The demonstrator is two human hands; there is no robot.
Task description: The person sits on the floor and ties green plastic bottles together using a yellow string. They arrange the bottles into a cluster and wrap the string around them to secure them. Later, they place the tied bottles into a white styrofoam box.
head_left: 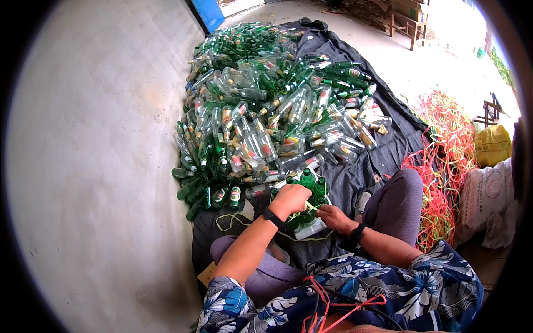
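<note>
Well, my left hand [293, 200] is gripping a yellow-green strap [312, 207] in a closed fist, while my right hand [333, 218] is pinching it close by. The strap is stretching between them at a cluster of green bottles [307, 178], which are standing upright in front of my bent legs [397, 205]. Beyond, a bottle heap [250, 116] is covering much of the dark sheet [383, 155], and a bright strap tangle [444, 144] is lying to my right.

Smooth, glossy glass is seen in the bottles [308, 178], plastic-like sheen in the straps [438, 183], matt, creased cloth in the sheet [363, 169], matt smoothness on the wall [105, 144]
</note>
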